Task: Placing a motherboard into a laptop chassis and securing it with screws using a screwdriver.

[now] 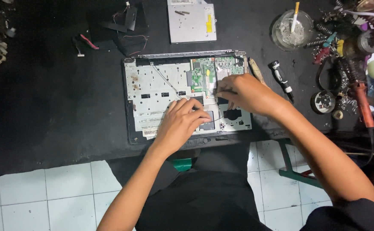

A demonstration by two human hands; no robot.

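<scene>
Pressing my left hand [182, 119] flat, fingers spread and holding nothing, on the opened laptop base [152, 85], I pinch something too small to make out with my right hand [242, 92], just beside the green circuit board [204, 75]; a screwdriver [281, 79] lies right of it.

Landmark: the glass ashtray [292, 30] is sitting at the counter's [45, 107] far right.
Cigarette [295, 12]: leaning upright inside the ashtray.
Optical drive [192, 21]: lying flat, well left of the ashtray.
Screwdriver [280, 79]: lying below the ashtray.
Soldering iron [362, 102]: lying right of and below the ashtray.
Loose wires [88, 42]: trailing far left of the ashtray.
Floor tiles [50, 192]: showing white, far below it.
</scene>
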